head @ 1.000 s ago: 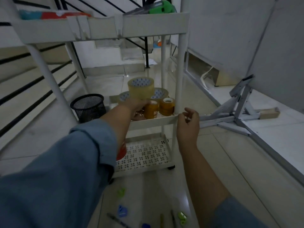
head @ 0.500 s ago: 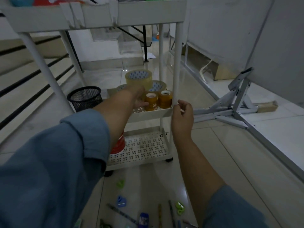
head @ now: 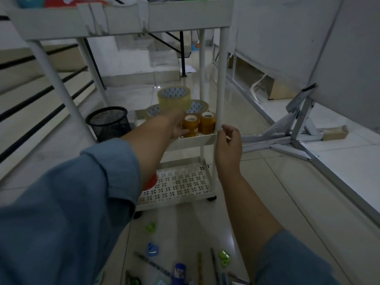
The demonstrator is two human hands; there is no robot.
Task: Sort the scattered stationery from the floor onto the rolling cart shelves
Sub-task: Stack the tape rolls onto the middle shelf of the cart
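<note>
My left hand (head: 177, 128) is in over the cart's (head: 185, 19) middle shelf (head: 193, 139), fingers (head: 184, 131) released and straight, touching the nearer amber roll (head: 191, 125). A second amber roll (head: 207, 122) stands just right of it, and a clear roll (head: 173, 97) sits above the fingers. My right hand (head: 228, 147) is at the post (head: 221, 79), fingers (head: 227, 128) curled; whether they are grasping it I cannot tell. A blue sharpener (head: 153, 248) and pens (head: 213, 262) lie on the floor (head: 185, 223) below both hands.
</note>
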